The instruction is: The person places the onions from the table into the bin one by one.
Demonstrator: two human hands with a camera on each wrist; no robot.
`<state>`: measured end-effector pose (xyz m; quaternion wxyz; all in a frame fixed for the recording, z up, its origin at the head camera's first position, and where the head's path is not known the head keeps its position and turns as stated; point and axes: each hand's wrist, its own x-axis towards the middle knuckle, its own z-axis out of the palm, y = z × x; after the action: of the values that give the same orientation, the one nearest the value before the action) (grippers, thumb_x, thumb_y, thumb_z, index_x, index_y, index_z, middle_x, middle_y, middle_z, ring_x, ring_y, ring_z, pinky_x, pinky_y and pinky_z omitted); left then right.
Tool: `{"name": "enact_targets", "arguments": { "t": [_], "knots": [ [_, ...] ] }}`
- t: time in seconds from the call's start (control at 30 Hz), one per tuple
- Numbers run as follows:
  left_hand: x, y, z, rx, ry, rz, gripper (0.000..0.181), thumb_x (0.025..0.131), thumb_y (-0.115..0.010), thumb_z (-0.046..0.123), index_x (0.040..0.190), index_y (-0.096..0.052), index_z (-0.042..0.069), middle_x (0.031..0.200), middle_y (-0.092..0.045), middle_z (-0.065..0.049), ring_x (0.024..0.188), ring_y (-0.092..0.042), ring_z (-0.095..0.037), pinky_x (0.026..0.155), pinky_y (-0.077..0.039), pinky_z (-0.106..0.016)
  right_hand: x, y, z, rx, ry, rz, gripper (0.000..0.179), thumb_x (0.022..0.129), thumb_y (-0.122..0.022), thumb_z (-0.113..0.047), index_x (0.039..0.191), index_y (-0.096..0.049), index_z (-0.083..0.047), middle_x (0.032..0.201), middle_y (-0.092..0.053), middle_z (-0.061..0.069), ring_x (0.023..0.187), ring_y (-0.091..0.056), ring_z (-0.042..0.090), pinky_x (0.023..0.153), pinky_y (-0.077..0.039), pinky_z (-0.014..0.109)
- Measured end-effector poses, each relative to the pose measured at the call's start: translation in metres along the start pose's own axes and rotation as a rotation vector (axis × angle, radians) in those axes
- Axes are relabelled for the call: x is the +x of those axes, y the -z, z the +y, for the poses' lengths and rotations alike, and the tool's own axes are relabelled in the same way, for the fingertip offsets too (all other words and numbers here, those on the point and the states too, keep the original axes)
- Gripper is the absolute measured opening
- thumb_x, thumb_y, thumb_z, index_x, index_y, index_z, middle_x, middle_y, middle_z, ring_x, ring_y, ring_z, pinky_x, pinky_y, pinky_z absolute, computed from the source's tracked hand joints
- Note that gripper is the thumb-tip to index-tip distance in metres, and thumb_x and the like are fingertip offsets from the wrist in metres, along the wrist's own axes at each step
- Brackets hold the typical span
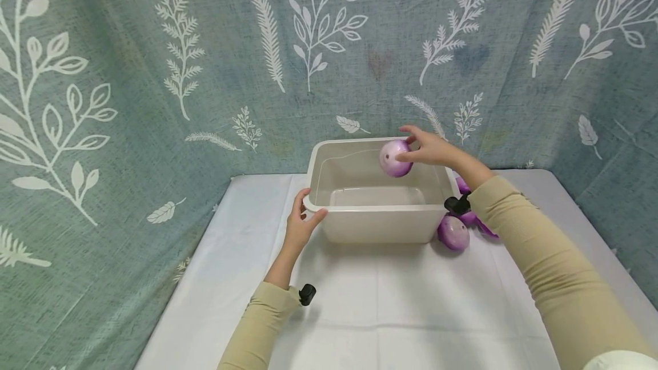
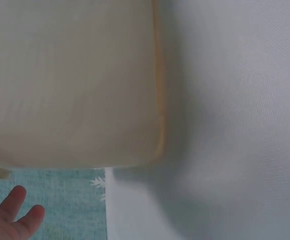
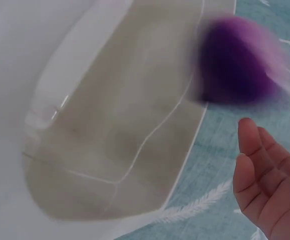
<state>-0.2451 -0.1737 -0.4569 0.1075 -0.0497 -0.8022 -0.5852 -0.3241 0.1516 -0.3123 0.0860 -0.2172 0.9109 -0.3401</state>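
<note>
Purple and pale, an onion-like ball (image 1: 396, 158) over the mouth of the beige box (image 1: 380, 226), just left of the right hand (image 1: 430, 150) and far nearer to it than to the left hand (image 1: 299, 230). Round, so with no long axis to mind; that of the box running crosswise between both hands. Right fingers loosely spread, apart from the ball in the wrist view, thumb overlapping it from above. Left fingers uncurled, touching the near-left corner. More purple balls (image 1: 454, 233) to the right hand's near right, outside the box.
</note>
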Motion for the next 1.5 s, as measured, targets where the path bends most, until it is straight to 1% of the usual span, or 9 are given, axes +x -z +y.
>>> {"name": "enact_targets", "arguments": {
  "t": [0.2, 0.4, 0.67, 0.8, 1.0, 1.17, 1.27, 1.43, 1.5],
  "knots": [
    [0.001, -0.001, 0.001, 0.008, 0.002, -0.005, 0.063, 0.082, -0.067, 0.025, 0.136, -0.036, 0.021, 0.135, -0.046, -0.012, 0.118, -0.044, -0.03, 0.096, -0.032, -0.055, -0.012, 0.008, 0.003, 0.017, -0.035, -0.018, 0.077, 0.087, -0.059, -0.035, 0.146, -0.015, -0.012, 0.136, -0.037, 0.024, 0.111, -0.048, 0.041, 0.09, -0.041, 0.052],
    [0.004, 0.004, 0.005, 0.022, 0.013, -0.045, 0.064, 0.081, -0.068, 0.026, 0.136, -0.036, 0.017, 0.135, -0.044, -0.013, 0.119, -0.042, -0.03, 0.095, -0.031, -0.054, -0.04, 0.024, 0.013, -0.005, -0.054, 0.02, 0.078, 0.087, -0.059, -0.036, 0.146, -0.013, -0.014, 0.137, -0.036, 0.021, 0.107, -0.052, 0.037, 0.084, -0.045, 0.048],
    [0.015, 0.015, 0.011, 0.032, 0.028, -0.094, 0.061, 0.086, -0.061, 0.029, 0.139, -0.032, 0.016, 0.138, -0.039, -0.012, 0.124, -0.038, -0.029, 0.097, -0.031, -0.05, -0.085, 0.035, 0.044, -0.013, -0.107, 0.091, 0.079, 0.088, -0.059, -0.037, 0.146, -0.012, -0.011, 0.136, -0.036, 0.024, 0.105, -0.053, 0.039, 0.082, -0.046, 0.05],
    [0.025, 0.018, 0.014, 0.069, 0.016, -0.161, 0.066, 0.086, -0.061, 0.029, 0.142, -0.028, 0.014, 0.14, -0.036, -0.015, 0.126, -0.036, -0.031, 0.098, -0.032, -0.051, -0.105, 0.034, 0.066, -0.01, -0.148, 0.089, 0.081, 0.088, -0.057, -0.038, 0.146, -0.009, -0.008, 0.137, -0.033, 0.028, 0.108, -0.05, 0.044, 0.083, -0.044, 0.054],
    [0.034, 0.018, 0.018, 0.143, 0.039, -0.223, 0.071, 0.085, -0.062, 0.029, 0.143, -0.025, 0.013, 0.142, -0.035, -0.017, 0.126, -0.037, -0.033, 0.099, -0.034, -0.052, -0.131, 0.024, 0.104, -0.015, -0.236, 0.064, 0.085, 0.089, -0.054, -0.042, 0.145, -0.005, -0.001, 0.137, -0.03, 0.032, 0.112, -0.046, 0.048, 0.085, -0.042, 0.058],
    [0.036, 0.015, 0.02, 0.165, 0.072, -0.23, 0.073, 0.084, -0.063, 0.033, 0.144, -0.025, 0.015, 0.144, -0.033, -0.014, 0.127, -0.038, -0.033, 0.102, -0.032, -0.05, -0.147, 0.007, 0.135, -0.016, -0.268, 0.094, 0.085, 0.088, -0.055, -0.042, 0.143, -0.01, 0.004, 0.135, -0.029, 0.035, 0.117, -0.038, 0.052, 0.088, -0.039, 0.062],
    [0.035, 0.014, 0.022, 0.143, 0.093, -0.228, 0.073, 0.085, -0.064, 0.031, 0.144, -0.025, 0.015, 0.146, -0.031, -0.014, 0.128, -0.037, -0.034, 0.103, -0.032, -0.049, -0.156, -0.004, 0.152, -0.014, -0.275, 0.124, 0.083, 0.088, -0.056, -0.041, 0.14, -0.016, 0.008, 0.134, -0.029, 0.037, 0.117, -0.035, 0.053, 0.089, -0.036, 0.064],
    [0.027, 0.015, 0.04, 0.094, 0.098, -0.237, 0.072, 0.086, -0.062, 0.022, 0.144, -0.023, 0.007, 0.146, -0.027, -0.019, 0.128, -0.033, -0.04, 0.102, -0.031, -0.052, -0.164, -0.022, 0.177, 0.031, -0.273, 0.17, 0.079, 0.087, -0.06, -0.034, 0.136, -0.022, 0.014, 0.132, -0.03, 0.039, 0.115, -0.037, 0.053, 0.092, -0.034, 0.061],
    [0.022, 0.015, 0.048, 0.092, 0.082, -0.238, 0.071, 0.086, -0.061, 0.02, 0.143, -0.023, 0.005, 0.147, -0.025, -0.02, 0.129, -0.031, -0.04, 0.102, -0.031, -0.052, -0.165, -0.029, 0.184, 0.048, -0.288, 0.178, 0.08, 0.087, -0.06, -0.033, 0.135, -0.021, 0.016, 0.132, -0.028, 0.04, 0.115, -0.035, 0.054, 0.094, -0.032, 0.061]
  ]
}}
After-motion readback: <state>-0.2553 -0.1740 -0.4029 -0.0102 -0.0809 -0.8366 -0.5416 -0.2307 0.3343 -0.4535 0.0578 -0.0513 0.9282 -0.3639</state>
